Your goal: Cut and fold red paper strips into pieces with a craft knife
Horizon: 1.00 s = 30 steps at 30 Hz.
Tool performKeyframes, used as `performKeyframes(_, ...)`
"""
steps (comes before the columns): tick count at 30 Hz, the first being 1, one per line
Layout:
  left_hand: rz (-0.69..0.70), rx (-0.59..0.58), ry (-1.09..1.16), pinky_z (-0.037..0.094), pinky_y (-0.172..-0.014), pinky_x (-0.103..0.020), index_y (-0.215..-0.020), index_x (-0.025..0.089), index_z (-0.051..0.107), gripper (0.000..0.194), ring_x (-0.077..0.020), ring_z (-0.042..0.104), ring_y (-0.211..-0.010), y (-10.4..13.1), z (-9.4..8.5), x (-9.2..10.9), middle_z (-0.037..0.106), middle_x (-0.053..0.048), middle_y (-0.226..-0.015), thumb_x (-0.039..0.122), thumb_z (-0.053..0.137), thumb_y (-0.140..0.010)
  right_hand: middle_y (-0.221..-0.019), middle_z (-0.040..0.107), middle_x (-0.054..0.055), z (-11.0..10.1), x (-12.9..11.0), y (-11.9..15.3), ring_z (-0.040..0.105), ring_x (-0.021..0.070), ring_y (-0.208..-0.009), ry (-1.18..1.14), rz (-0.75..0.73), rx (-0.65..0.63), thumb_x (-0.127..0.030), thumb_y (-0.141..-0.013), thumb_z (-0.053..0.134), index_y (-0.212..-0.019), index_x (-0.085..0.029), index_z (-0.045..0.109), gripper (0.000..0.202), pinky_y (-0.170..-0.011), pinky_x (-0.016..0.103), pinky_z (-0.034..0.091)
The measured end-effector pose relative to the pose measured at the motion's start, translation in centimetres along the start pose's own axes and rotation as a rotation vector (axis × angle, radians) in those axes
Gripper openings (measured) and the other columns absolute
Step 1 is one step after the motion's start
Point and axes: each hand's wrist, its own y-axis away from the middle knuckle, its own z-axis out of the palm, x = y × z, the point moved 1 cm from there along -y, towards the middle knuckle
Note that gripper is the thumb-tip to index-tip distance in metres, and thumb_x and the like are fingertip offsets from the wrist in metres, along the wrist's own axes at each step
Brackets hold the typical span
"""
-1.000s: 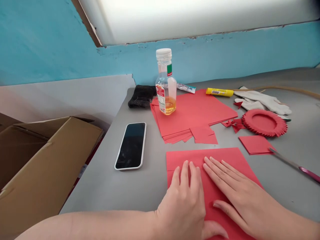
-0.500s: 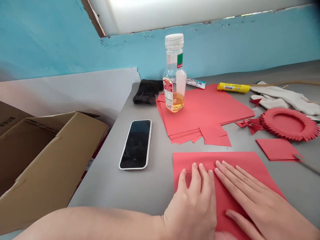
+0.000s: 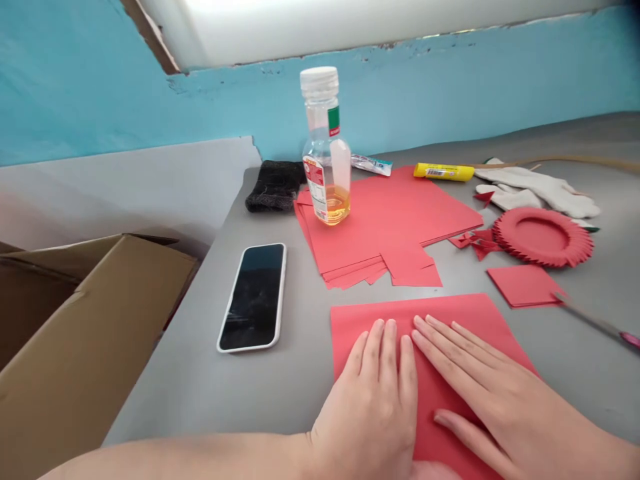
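Observation:
A red sheet of paper [image 3: 450, 305] lies on the grey table near its front edge. My left hand [image 3: 373, 400] rests palm down on the left part of the sheet, fingers stretched out. On the right part, my right hand [image 3: 480, 387] lies flat, its fingers extended towards the upper left and its thumb apart. The fingertips of both hands are close together near the sheet's middle. Neither hand grips anything. Just beyond the sheet is a stack of red paper [image 3: 395, 207] with smaller cut pieces at its near edge.
A bottle [image 3: 327, 153] stands on the stack. A phone [image 3: 253, 297] lies at left, beside a cardboard box [image 3: 100, 333]. Rightward are a pleated red disc [image 3: 543, 235], red squares [image 3: 525, 285], scissors [image 3: 595, 321], gloves [image 3: 540, 187], a yellow tube [image 3: 444, 172]. A black cloth [image 3: 275, 187] lies behind.
The view has shifted, so most table items appear further left. My left hand's fingers have flattened and straightened on the sheet. My right hand stays flat on it.

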Motion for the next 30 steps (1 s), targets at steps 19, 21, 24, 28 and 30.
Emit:
performKeyframes(19,0.096,0.045,0.053,0.044,-0.09,-0.04,-0.12,0.0,0.053,0.098,-0.0367,0.049,-0.116,-0.1,0.7,-1.2,0.049,-0.026,-0.126,0.08,0.026,-0.071,-0.141,0.031,0.015,-0.4,1.1,-0.5,0.027,0.0253,-0.131,-0.225,0.134,-0.134,-0.037,-0.087,0.044,-0.136,-0.005,0.034,0.059,-0.103,0.042,0.037)
performKeyframes(21,0.086,0.037,0.078,0.045,-0.089,-0.042,-0.119,0.001,0.054,0.096,-0.0373,0.05,-0.115,-0.3,0.6,-1.1,0.049,-0.026,-0.125,0.08,0.026,-0.072,-0.139,0.035,0.015,-0.4,1.1,-0.6,0.029,0.025,-0.131,-0.227,0.137,-0.091,-0.034,-0.087,0.045,-0.135,-0.006,0.036,0.056,-0.102,0.043,0.038)
performKeyframes(24,0.077,0.011,0.094,0.045,-0.09,-0.044,-0.12,0.001,0.053,0.095,-0.0385,0.049,-0.115,-0.4,0.6,-1.0,0.048,-0.027,-0.126,0.079,0.028,-0.071,-0.132,0.046,0.016,-0.3,1.2,-1.2,0.036,0.0258,-0.127,-0.198,0.144,-0.004,-0.027,-0.087,0.046,-0.129,-0.006,0.046,0.047,-0.101,0.043,0.04)
performKeyframes(28,0.06,0.019,0.08,0.044,-0.092,-0.042,-0.121,0.002,0.052,0.095,-0.0373,0.047,-0.117,-0.4,0.8,-0.8,0.045,-0.026,-0.128,0.079,0.026,-0.072,-0.124,0.055,0.013,0.1,1.4,-2.6,0.045,0.0245,-0.119,-0.169,0.106,0.045,-0.02,-0.087,0.043,-0.124,-0.008,0.051,0.04,-0.101,0.043,0.041)
performKeyframes(30,0.05,0.051,0.075,0.043,-0.094,-0.04,-0.12,0.003,0.053,0.094,-0.0355,0.047,-0.118,-0.4,0.7,-0.8,0.047,-0.025,-0.128,0.079,0.024,-0.073,-0.123,0.055,0.012,0.2,1.5,-3.3,0.047,0.0237,-0.117,-0.16,0.082,0.033,-0.019,-0.087,0.041,-0.124,-0.009,0.052,0.04,-0.101,0.043,0.039)
